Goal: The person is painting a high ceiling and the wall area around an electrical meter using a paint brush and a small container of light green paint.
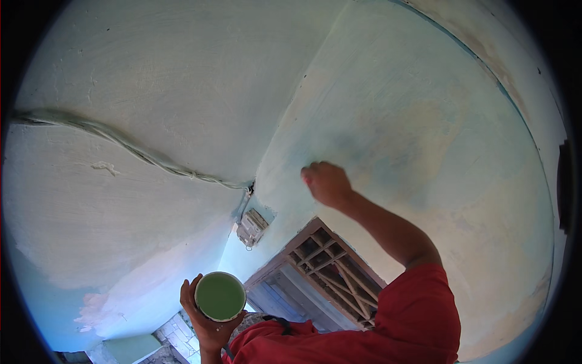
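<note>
My left hand (209, 324), low in the view, is wrapped round a round container (220, 320) with a pale rim. Green paint (220, 295) fills it almost level with that rim. Raised on the right, my right hand (327, 184) is closed in a fist close to the pale blue-green wall (376, 121). Whatever the fist may grip is hidden, though a small reddish spot shows by the fingers. Patchy, darker blue-green areas mark the wall around it.
Twisted cables (121, 142) run across the left surface to the corner. A grey electrical box (251, 228) hangs below them. Under my right arm is a brown-framed window grille (333, 270) above a bluish door (285, 297). Stone paving (182, 333) shows at lower left.
</note>
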Tool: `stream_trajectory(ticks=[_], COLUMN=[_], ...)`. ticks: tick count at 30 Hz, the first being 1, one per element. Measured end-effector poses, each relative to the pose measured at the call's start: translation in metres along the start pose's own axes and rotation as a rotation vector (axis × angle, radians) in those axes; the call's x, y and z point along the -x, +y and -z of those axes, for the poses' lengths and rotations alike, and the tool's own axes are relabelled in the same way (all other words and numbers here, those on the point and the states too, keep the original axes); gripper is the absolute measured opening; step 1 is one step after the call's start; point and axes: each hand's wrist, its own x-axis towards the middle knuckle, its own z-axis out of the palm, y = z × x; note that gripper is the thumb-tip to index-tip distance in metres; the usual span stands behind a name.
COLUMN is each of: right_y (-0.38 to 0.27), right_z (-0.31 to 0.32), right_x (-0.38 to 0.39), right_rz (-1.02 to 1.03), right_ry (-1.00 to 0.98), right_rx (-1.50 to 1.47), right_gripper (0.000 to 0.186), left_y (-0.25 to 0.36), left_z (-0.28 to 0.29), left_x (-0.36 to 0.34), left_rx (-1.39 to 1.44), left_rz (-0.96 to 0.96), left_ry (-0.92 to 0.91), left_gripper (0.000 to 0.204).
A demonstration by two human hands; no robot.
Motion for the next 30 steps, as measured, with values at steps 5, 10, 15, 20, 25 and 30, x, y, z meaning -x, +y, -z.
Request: stream_trajectory(ticks=[5, 10, 15, 20, 25, 30], right_y=[0.098, 0.14, 0.109, 0.026, 0.04, 0.093], right_z=[0.174, 0.282, 0.21, 0.083, 0.121, 0.185], right_x=[-0.013, -0.001, 0.013, 0.02, -0.043, -0.133], right_rz=[-0.314, -0.242, -0.305, -0.095, -0.084, -0.076], right_ry=[0.456, 0.865, 0.616, 0.301, 0.754, 1.404], right_rx=[0.188, 0.437, 0.811, 0.251, -0.084, -0.175], right_gripper=[0.015, 0.009, 0.02, 0.012, 0.009, 0.014], left_y=[0.004, 0.007, 0.002, -0.005, -0.005, 0.001], left_z=[-0.003, -0.008, -0.006, -0.004, -0.003, -0.006], left_x=[-0.001, -0.005, -0.002, 0.007, 0.01, 0.017], left_rx=[0.052, 0.087, 0.019, -0.05, -0.035, -0.026], left_rz=[0.031, 0.013, 0.007, 0.004, 0.016, 0.052], left_ry=[-0.015, -0.052, -0.064, -0.058, -0.079, -0.039], left_gripper=[0.145, 0.142, 0.144, 0.147, 0.147, 0.147])
